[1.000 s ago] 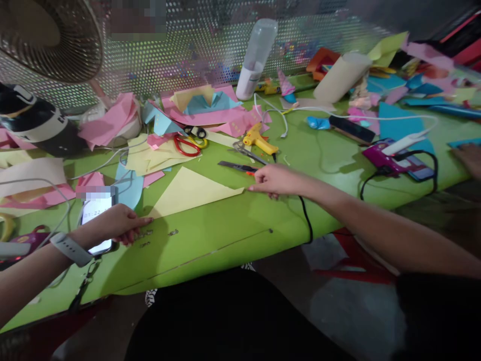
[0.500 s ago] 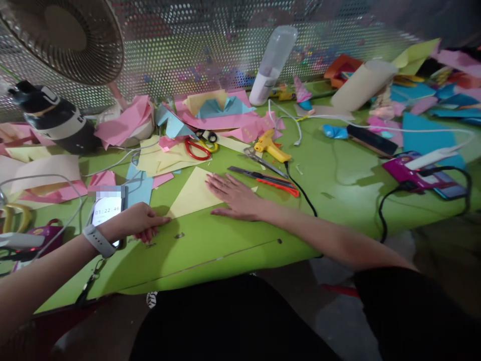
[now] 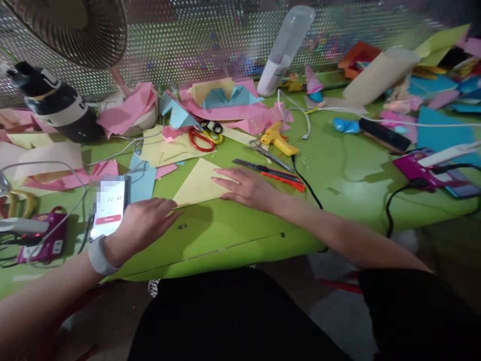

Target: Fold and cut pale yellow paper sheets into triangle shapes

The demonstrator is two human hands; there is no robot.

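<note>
Paper (image 3: 199,183), pale yellow and roughly triangular where it shows, lies flat near the near edge of the green tabletop (image 3: 345,170), its long side facing that edge. It looks light and thin, stiff enough to keep a crease yet easy to bend or tear, and probably apt to slide on the smooth cover. Spread fingers pressing down should steady it; its corners and long side seem the best places to take hold.

The person's right hand (image 3: 246,188) is open, fingers spread over the sheet's right part. The left hand (image 3: 150,218) curves loosely at the left corner; whether it pinches the sheet cannot be told. Just beside that hand lies a lit phone (image 3: 108,203). Beyond the right hand lies a cutter (image 3: 269,173), with a yellow glue gun (image 3: 278,141) farther toward the far edge.
</note>
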